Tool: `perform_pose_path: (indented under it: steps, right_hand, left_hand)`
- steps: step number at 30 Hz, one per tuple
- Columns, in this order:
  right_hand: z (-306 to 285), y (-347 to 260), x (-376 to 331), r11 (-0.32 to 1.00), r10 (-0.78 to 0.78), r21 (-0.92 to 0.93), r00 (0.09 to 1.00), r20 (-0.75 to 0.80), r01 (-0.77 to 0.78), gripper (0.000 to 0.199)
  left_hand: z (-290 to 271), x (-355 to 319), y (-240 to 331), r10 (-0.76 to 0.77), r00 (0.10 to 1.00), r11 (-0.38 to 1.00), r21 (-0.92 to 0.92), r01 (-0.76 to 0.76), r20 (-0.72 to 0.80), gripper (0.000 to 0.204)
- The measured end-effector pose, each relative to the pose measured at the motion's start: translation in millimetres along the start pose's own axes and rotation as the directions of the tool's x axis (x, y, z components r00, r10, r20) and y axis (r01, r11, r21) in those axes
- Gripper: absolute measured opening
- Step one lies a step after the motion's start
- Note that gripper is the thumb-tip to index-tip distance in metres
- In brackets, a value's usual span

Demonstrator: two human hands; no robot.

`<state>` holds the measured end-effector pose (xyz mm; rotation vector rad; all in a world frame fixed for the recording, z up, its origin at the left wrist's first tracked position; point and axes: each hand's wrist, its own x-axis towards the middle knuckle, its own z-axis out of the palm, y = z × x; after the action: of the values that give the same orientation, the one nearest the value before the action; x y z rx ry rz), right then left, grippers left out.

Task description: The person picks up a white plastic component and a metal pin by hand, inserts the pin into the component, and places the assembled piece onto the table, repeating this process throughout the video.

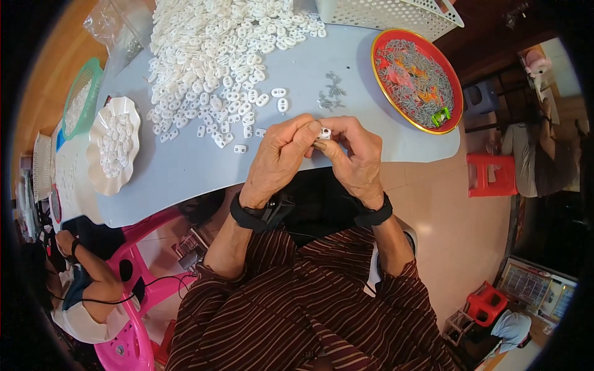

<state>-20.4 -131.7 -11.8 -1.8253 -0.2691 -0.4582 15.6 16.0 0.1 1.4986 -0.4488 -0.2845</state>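
The left hand [279, 148] and the right hand [359, 150] meet fingertip to fingertip just beyond the near edge of the desk [185, 176], both pinching one small white two-holed piece [325, 133] between thumb and fingers. A dark hole in the piece faces up toward the head; its long axis seems to run crosswise, from one hand to the other, though the fingertips cover too much of it to be certain.

Just beyond the left hand, two loose white pieces lie near each other: the farther one [279, 92] stretches left to right, the nearer one [283, 104] points away from the person. Farther off, ahead and left of that hand, spreads a heap of white two-holed pieces [210, 52], pointing every way. Well to its left stands a scalloped white dish [112, 183] holding more.

Ahead of the right hand lies a small cluster of grey pegs [335, 91]; farther right sits a gold-rimmed red tray [456, 89] filled with similar pegs.
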Motion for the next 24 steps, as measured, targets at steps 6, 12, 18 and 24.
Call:
perform_pose_path:
  steps: [6,12,18,24]
  right_hand:
    - [0.1,-6.3,0.8,1.000,0.005,-0.010,1.000,-0.003,-0.005,0.016]
    - [1.0,-7.2,1.2,0.998,-0.032,-0.049,0.999,-0.016,0.031,0.016]
    - [-2.4,-6.5,1.4,1.000,0.015,0.010,1.000,-0.003,-0.015,0.016]
    - [-5.8,-4.8,3.7,0.997,0.059,0.050,0.997,0.042,-0.061,0.020]
  left_hand:
    - [-0.3,0.0,-1.5,0.006,1.000,1.000,-0.028,-0.006,0.012,0.032]
    - [-2.0,0.1,-6.3,0.000,0.999,0.997,-0.071,0.003,0.046,0.033]
    - [-2.8,1.7,-6.0,-0.041,0.996,0.993,-0.110,0.050,0.085,0.036]
    - [2.0,-0.3,0.1,-0.066,0.998,0.987,-0.149,0.065,-0.001,0.032]
